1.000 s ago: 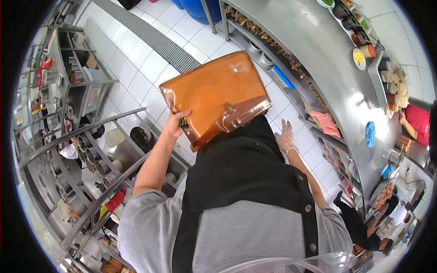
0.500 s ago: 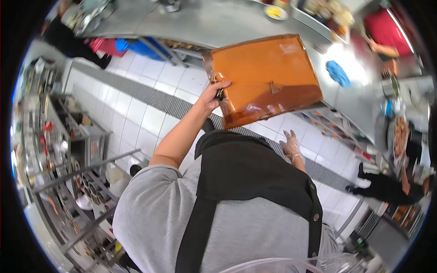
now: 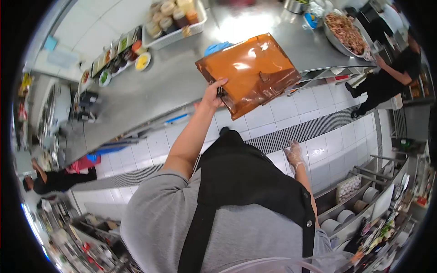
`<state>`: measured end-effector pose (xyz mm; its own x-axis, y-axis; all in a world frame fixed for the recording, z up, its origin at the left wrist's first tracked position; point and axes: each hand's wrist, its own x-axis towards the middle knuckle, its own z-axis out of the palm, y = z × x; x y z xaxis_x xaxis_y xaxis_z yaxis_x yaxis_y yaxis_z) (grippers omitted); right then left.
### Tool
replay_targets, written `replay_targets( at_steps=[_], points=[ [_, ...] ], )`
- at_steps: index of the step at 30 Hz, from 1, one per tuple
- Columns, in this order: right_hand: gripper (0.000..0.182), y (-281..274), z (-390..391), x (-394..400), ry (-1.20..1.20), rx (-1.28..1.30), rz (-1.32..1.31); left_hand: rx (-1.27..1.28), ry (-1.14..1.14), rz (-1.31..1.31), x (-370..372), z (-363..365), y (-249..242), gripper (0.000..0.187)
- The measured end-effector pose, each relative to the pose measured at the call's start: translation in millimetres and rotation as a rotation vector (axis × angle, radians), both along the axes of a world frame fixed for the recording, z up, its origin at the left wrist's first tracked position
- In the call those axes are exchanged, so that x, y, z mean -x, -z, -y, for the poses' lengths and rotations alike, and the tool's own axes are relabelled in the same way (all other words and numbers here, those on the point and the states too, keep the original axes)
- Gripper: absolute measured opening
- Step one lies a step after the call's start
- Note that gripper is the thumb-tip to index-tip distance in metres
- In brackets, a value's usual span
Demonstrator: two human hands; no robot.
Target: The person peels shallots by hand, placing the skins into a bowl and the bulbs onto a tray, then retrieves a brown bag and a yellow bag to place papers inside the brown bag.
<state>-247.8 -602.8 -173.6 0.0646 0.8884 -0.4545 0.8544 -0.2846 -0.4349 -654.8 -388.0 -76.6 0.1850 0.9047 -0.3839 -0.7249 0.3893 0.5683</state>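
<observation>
Where left hand [image 3: 213,94] grips, glossy amber tray [image 3: 248,73]

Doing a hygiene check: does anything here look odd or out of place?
One mismatch: the right hand wears a clear glove, while the left hand is bare as it grips the orange tray, held tilted over the steel counter. No spill shows.

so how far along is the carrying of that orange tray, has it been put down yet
Done: the orange tray is lifted and up at the steel counter. In hand: the left hand grips its edge and holds it tilted above the counter's rim; the gloved right hand hangs free, holding nothing. Left: it is not yet set down, and it rests on no surface.
</observation>
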Motion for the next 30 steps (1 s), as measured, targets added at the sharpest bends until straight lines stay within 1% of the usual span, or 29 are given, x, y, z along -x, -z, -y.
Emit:
replay_targets(
  at_steps=[1, 2, 4, 6, 8, 9, 10, 12, 13, 14, 15, 16, 17, 18, 19, 20, 21, 22, 23, 24, 25, 26, 27, 28, 30],
  points=[
    [0.060, 0, -2, 4, 0.019, 0.056, -0.025, -0.009, 0.038, 0.055, -5, -15, 17, 0.035],
    [0.060, 3, -6, 3, 0.044, 0.047, -0.034, -0.016, 0.064, 0.047, -16, -31, 19, 0.035],
    [0.060, 4, -15, 4, 0.084, 0.100, -0.131, 0.011, 0.002, 0.024, -40, -55, 22, 0.038],
    [0.060, -1, -33, -3, 0.080, 0.122, -0.128, 0.006, -0.002, 0.033, -61, -86, 25, 0.040],
    [0.061, 1, -52, -18, -0.023, 0.077, -0.137, 0.075, -0.068, 0.068, -75, -129, 36, 0.039],
    [0.060, 3, -64, -25, -0.024, 0.044, -0.112, 0.037, -0.138, 0.074, -80, -152, 41, 0.040],
    [0.060, 2, -79, -29, -0.025, 0.041, -0.105, 0.034, -0.138, 0.081, -80, -171, 43, 0.040],
    [0.059, -8, -114, -47, 0.048, 0.017, -0.030, 0.025, -0.139, 0.079, -74, -219, 36, 0.037],
    [0.057, -25, -133, -51, 0.099, 0.046, -0.008, 0.004, -0.110, 0.024, -63, -247, 41, 0.036],
    [0.057, -38, -153, -56, 0.091, 0.046, 0.014, -0.006, -0.087, -0.031, -57, -261, 30, 0.035],
    [0.057, -48, -170, -59, 0.091, 0.022, -0.032, 0.006, -0.095, -0.090, -53, -271, 22, 0.033],
    [0.057, -52, -185, -62, 0.089, 0.003, -0.085, -0.019, -0.074, -0.141, -47, -285, 19, 0.039],
    [0.051, -51, -202, -63, 0.025, -0.067, -0.028, -0.143, -0.149, -0.391, -42, -299, 34, 0.040],
    [0.051, -51, -221, -64, 0.005, -0.059, -0.023, -0.266, -0.224, -0.644, -36, -310, 47, 0.041],
    [0.047, -51, -241, -64, -0.018, -0.140, -0.073, -0.252, -0.242, -0.643, -27, -315, 58, 0.041],
    [0.044, -59, -262, -58, -0.039, -0.216, -0.127, -0.294, -0.164, -0.958, -16, -313, 66, 0.039],
    [0.036, -67, -285, -52, -0.135, -0.306, -0.089, -0.332, -0.071, -1.274, -9, -310, 72, 0.037],
    [0.034, -77, -312, -43, -0.135, -0.269, -0.098, -0.320, -0.077, -1.281, -7, -305, 69, 0.037],
    [0.033, -86, -342, -31, -0.130, -0.235, -0.109, -0.237, -0.053, -1.395, -6, -297, 59, 0.033],
    [0.031, -107, -369, -4, -0.230, -0.374, -0.011, -0.154, -0.022, -1.507, -7, -292, 48, 0.028],
    [0.029, -120, -397, 16, -0.326, -0.511, 0.091, -0.153, -0.016, -1.515, -10, -287, 39, 0.028],
    [0.026, -95, -437, 19, -0.588, -0.930, 0.222, -0.145, -0.099, -1.504, -14, -284, 29, 0.029],
    [0.025, -109, -479, 45, -0.515, -0.947, 0.059, -0.138, -0.184, -1.489, -20, -285, 20, 0.029],
    [0.027, -130, -515, 73, -0.364, -0.806, -0.168, -0.138, -0.182, -1.489, -30, -290, 9, 0.029],
    [0.033, -126, -584, 101, -0.400, -0.724, -0.059, -0.231, -0.332, -1.269, -50, -297, -9, 0.031]
  ],
)
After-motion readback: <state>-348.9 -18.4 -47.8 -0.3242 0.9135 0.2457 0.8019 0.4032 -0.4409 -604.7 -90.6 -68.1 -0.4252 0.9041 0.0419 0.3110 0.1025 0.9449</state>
